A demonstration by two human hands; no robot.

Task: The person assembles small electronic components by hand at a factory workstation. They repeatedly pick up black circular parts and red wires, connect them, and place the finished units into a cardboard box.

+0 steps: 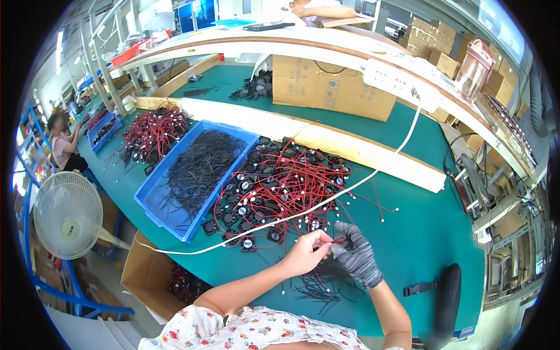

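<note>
Bare left hand (pixel 305 252), grey-gloved right hand (pixel 357 255): both pinch thin red wire (pixel 338 240) | risk: snagging tangled pile of small black fans (pixel 274 192), slipping.

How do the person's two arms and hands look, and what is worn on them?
The left hand is bare, with a bare forearm. The right hand wears a grey knitted glove reaching the wrist; its forearm is bare too. A white floral short-sleeved top covers the shoulders.
</note>
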